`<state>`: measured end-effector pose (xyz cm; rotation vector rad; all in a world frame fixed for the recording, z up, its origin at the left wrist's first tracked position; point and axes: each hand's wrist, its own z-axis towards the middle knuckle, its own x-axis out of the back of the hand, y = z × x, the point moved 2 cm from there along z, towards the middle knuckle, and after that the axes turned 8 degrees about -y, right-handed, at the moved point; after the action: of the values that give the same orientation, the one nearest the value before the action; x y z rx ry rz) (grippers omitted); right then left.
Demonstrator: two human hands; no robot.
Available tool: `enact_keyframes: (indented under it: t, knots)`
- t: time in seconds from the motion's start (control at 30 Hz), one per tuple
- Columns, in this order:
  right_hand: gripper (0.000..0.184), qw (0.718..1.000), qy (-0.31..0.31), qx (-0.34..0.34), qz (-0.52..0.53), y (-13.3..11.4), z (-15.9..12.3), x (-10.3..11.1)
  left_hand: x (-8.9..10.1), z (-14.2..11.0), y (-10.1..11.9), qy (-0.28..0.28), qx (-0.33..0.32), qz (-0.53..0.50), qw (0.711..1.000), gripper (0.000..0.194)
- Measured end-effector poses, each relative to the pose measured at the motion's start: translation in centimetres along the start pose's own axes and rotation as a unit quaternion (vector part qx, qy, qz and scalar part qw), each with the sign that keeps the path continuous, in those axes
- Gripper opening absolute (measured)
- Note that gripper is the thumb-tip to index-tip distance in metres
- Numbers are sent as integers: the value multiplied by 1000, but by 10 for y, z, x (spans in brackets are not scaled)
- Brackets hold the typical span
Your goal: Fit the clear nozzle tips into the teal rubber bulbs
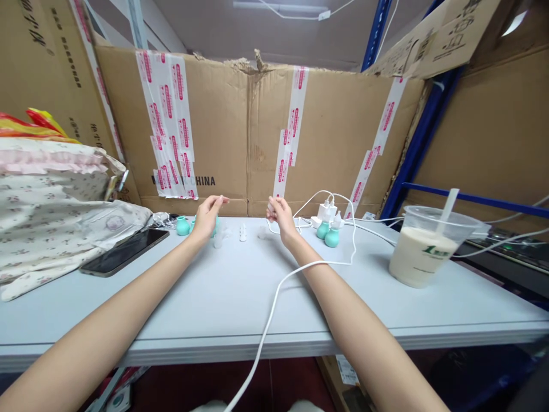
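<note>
My left hand [206, 218] is raised just above the far part of the table, fingers stretched toward the right. Partly behind it stand turquoise bulbs [182, 226], and small clear plastic pieces [218, 240] lie beside it. My right hand [281, 218] is curled with its fingertips together; whatever they hold, if anything, is too small to make out. Between the hands a small clear ribbed piece [243, 232] stands upright. Right of my right hand are two turquoise bulbs with clear tips [331, 237].
A white cable [274, 303] runs from a white charger [327, 212] across the table and over its front edge. On the right stands a plastic cup with a pale drink [418, 257]. A phone [124, 252] and floral cloth [51, 212] lie left. Cardboard [218, 126] walls the back.
</note>
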<state>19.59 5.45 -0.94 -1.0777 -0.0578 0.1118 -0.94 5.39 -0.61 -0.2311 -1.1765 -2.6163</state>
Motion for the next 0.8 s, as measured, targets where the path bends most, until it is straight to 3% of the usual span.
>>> enact_keyframes:
  t: [0.07,0.17,0.2,0.27,0.53,0.73,0.8]
  knots:
    - [26,978,1,13,-206,3,-3,7,4,2,-5,7,10,6,1000,41]
    - [24,866,-80,21,-492,9,-10,10,7,3,-8,5,22,11,1000,42]
    - [25,834,-112,16,-540,12,-12,10,7,3,-9,3,23,11,1000,42]
    - [28,803,-154,10,-576,16,-16,10,7,3,-10,1,21,13,1000,42]
    - [19,803,-184,37,-566,21,-18,7,9,3,-7,-23,0,66,998,40]
    - [20,911,-111,91,-387,6,-14,-11,-10,-13,17,-157,-80,160,971,34]
    - [21,930,-109,107,-335,2,-14,-20,-18,-18,21,-202,-79,139,966,38]
